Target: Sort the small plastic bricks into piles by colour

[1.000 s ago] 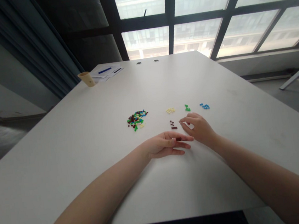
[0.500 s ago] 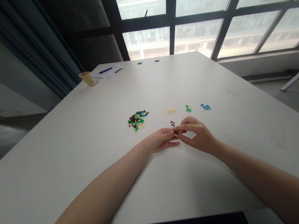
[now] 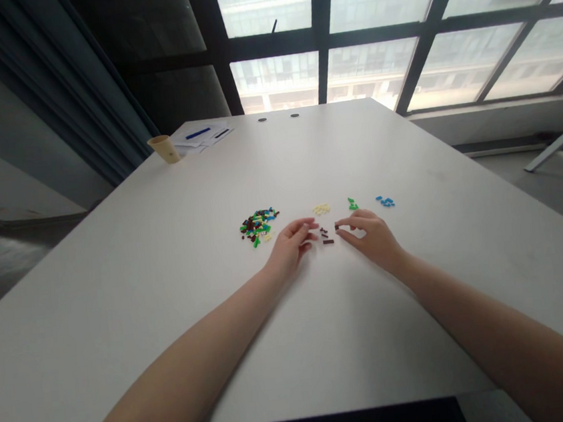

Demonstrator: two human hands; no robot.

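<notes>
So the two hands were together over a brown brick half a second ago and now they've split; the right hand has the brick pinched in its fingertips, thumb and finger barely apart; the left hand is half open with fingers loosely curled, looks empty but I can't tell for sure; I'd say that leaves the right one doing the carrying, right beside the brown bits sitting between the hands; the mixed pile is off to the left, with yellow, green and blue bits in a row beyond the hands; all well in from the table edges, tons of bare surface to the right and beyond; cup is way off near the left edge.
</notes>
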